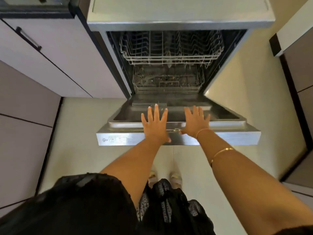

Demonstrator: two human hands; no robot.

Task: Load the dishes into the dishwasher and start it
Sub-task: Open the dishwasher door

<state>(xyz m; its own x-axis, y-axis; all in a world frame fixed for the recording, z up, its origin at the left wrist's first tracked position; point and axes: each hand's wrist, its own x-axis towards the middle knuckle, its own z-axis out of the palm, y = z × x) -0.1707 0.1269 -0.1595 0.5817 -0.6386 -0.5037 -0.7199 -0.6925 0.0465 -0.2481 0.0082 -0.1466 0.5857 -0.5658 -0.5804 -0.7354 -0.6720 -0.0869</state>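
Both hands lie spread flat on the lowered dishwasher door (220,123), left hand (155,127) and right hand (194,122) side by side, likely steadying it; the racks (169,56) look bare, no dishes in sight

One dishwasher (177,12) has one door (225,136) and two wire racks, an upper rack (169,55) and a lower rack (167,83). Two hands show, the left hand (155,126) and the right hand (194,122); on the right are two bracelets, a thin bracelet (202,130) and a gold bracelet (221,150), plus one ring (202,115). There are also one cabinet handle (28,39) and two slippers (176,177).
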